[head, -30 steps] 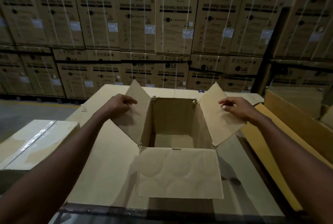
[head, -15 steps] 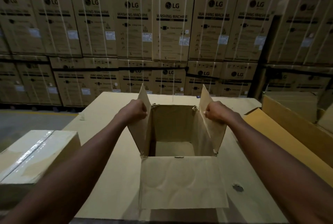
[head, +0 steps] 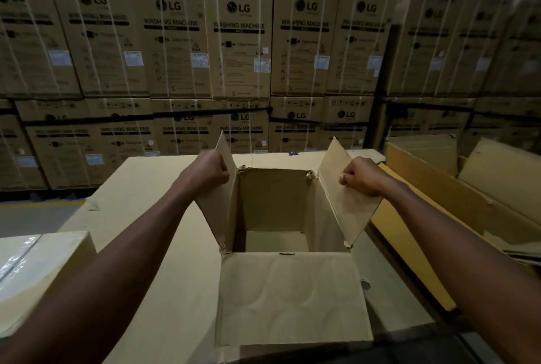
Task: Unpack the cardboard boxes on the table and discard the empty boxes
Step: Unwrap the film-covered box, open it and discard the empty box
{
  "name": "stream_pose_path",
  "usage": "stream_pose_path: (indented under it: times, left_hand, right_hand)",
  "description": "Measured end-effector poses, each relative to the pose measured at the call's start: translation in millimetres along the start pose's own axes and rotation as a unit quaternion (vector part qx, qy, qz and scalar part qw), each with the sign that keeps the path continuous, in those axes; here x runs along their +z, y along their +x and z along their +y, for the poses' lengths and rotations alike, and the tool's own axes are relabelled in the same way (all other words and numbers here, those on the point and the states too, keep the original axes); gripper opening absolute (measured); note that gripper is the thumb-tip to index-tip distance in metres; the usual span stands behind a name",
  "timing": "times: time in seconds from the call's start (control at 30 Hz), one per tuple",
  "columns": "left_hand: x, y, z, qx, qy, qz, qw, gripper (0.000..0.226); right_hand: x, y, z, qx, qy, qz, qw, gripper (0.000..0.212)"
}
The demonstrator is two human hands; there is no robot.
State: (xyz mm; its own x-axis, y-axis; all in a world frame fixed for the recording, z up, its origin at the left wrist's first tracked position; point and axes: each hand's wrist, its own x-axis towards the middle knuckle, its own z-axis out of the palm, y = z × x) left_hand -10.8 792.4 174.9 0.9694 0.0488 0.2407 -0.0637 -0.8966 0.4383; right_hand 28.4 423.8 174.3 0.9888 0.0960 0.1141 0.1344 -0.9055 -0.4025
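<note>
An open brown cardboard box stands in the middle of the cardboard-covered table, and nothing shows inside it. Its near flap hangs down toward me. My left hand grips the raised left flap near its top edge. My right hand grips the raised right flap the same way. Both side flaps stand nearly upright.
A taped, closed cardboard box sits at the near left. At the right lies a large open carton with a yellow-brown flap. Stacked washing-machine cartons form a wall behind the table. Grey floor shows at the left.
My hands went from resting on the splayed side flaps to curling round them and pulling them upright. The view has tilted up a little.
</note>
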Motion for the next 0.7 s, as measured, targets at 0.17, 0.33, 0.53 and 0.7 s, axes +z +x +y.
stream_pose_path:
  times: [0.17,0.33,0.53,0.7]
  left_hand:
    - [-6.4,3.0,31.8,0.053,-0.009,0.018,0.998,0.006]
    - [-17.6,2.0,63.9,0.076,-0.008,0.047,0.996,0.008]
    - [-49.4,-10.4,125.2,0.098,0.001,0.104,0.990,0.014]
    - [-71.2,-31.1,189.4,0.117,-0.002,0.155,0.981,0.014]
  right_hand:
    - [-24.4,-21.7,13.9,0.008,0.011,0.036,0.999,0.025]
    - [-60.7,-37.6,23.1,0.006,0.015,0.092,0.996,0.026]
    - [-120.3,-51.8,34.8,-0.014,0.021,0.155,0.988,0.021]
    - [-175.5,-67.5,49.1,-0.046,0.046,0.206,0.976,0.021]
